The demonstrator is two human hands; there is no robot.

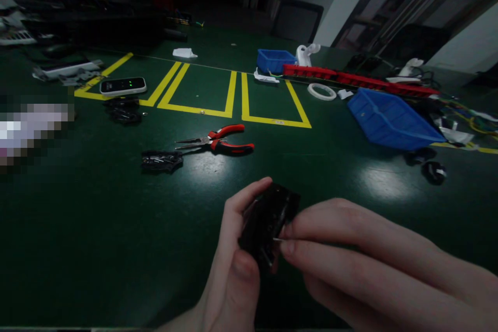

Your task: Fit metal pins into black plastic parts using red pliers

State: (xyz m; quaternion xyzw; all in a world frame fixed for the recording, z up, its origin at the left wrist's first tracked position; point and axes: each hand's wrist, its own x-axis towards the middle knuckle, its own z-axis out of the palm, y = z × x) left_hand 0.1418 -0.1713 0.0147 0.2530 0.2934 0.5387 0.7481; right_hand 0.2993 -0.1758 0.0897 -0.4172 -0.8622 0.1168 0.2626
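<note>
A black plastic part (pixel 268 218), roughly box-shaped, is gripped between the thumb and fingers of my left hand (pixel 237 270). My right hand (pixel 350 249) pinches a thin, light metal piece (pixel 277 239) against the near right side of that part; its exact kind is too small to make out. Beyond my hands lie long-nose pliers (pixel 218 141) with red and black handles, their jaws apart and pointing left. Close to the jaw tips rests a second black plastic part (pixel 161 161) with metal bits in it.
Yellow tape frames (pixel 194 110) mark the green table. A white device (pixel 123 86) with green lights and black pieces (pixel 122 109) lie at left. To the right are a large blue bin (pixel 392 119), a tape roll (pixel 321 92), a red strip (pixel 358 80) and a smaller blue bin (pixel 275 60).
</note>
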